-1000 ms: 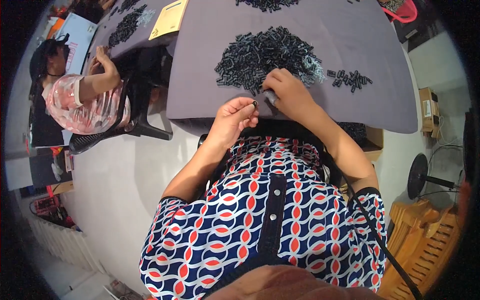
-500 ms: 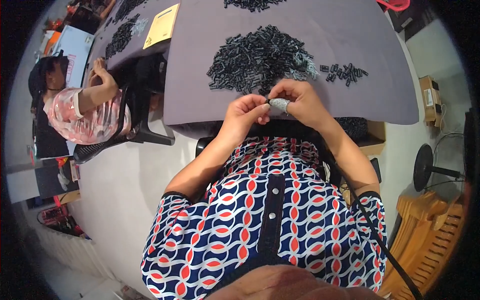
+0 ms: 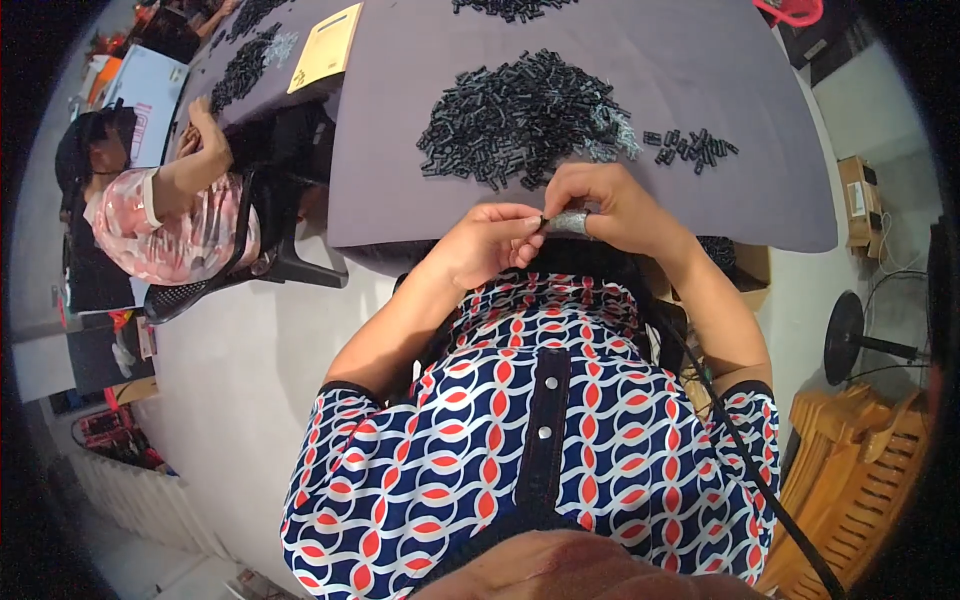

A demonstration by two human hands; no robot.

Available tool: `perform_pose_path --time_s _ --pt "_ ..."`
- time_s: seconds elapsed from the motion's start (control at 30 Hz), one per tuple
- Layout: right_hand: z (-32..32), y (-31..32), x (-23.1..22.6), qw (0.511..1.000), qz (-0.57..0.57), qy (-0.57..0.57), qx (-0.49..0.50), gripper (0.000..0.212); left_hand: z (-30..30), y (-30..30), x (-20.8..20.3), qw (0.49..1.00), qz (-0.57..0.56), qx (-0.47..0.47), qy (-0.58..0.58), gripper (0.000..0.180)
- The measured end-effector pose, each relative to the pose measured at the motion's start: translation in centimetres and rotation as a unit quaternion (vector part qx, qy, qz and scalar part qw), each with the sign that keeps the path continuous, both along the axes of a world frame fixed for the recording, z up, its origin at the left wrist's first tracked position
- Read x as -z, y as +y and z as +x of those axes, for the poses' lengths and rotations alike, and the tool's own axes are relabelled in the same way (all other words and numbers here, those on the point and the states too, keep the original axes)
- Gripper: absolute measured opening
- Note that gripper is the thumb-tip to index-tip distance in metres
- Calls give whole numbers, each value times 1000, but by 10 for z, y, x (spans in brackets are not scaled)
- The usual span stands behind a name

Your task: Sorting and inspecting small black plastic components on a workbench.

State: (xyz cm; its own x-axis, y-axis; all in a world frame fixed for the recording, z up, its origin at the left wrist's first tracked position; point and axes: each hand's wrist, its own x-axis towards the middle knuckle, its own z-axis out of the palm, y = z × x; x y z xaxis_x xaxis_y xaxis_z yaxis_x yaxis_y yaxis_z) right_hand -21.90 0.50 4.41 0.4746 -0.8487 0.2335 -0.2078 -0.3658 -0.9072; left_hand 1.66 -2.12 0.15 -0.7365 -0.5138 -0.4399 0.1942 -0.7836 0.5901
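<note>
Just above my lap, at the table's near edge, my left hand (image 3: 495,243) pinches a small black piece (image 3: 543,223) between thumb and fingertips. Closed against the same piece from the other side is my right hand (image 3: 618,208), its thumb wrapped in a silvery-grey covering (image 3: 570,222). Fingers hide most of the piece, so its exact shape does not show. Beyond my hands lies a large pile of small black tube-like pieces (image 3: 490,115). Small clear or silvery pieces (image 3: 615,130) gather at its right side, and a smaller black cluster (image 3: 697,149) lies farther right.
A grey cloth covers the table (image 3: 740,80). Another black pile (image 3: 510,8) sits at its far edge. To the left, a seated person (image 3: 170,220) works near more piles (image 3: 245,75) and a yellow envelope-like item (image 3: 327,48). At right stand a cardboard box (image 3: 860,200) and wooden furniture (image 3: 850,450).
Both hands have come slightly nearer to me, away from the pile. The right wrist has turned, so its wrapped thumb now lies more level. The seated person's forearm has shifted.
</note>
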Motion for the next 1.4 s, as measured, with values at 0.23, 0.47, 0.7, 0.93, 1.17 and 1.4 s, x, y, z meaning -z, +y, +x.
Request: perform_pose_path --time_s 0.23,0.47,0.7,0.93,1.17,1.4 --pt "3 0 -22 993 -86 70 -48 24 2 -16 14 982 54 132 127 19" --pt "-1 8 -15 996 84 -12 29 44 -9 -4 -1 997 -74 12 4 15" --pt "-7 21 -7 992 16 73 101 58 -12 4 -7 969 -227 -71 -64 16" --pt "15 19 -8 901 -254 304 174 47 -24 13 -12 960 -244 -114 -79 15" --pt "20 14 7 884 -282 332 169 31 -19 8 -6 957 -251 -102 -101 13" --pt "24 14 3 896 -288 295 167 29 -17 11 -19 951 -269 -73 -135 15"
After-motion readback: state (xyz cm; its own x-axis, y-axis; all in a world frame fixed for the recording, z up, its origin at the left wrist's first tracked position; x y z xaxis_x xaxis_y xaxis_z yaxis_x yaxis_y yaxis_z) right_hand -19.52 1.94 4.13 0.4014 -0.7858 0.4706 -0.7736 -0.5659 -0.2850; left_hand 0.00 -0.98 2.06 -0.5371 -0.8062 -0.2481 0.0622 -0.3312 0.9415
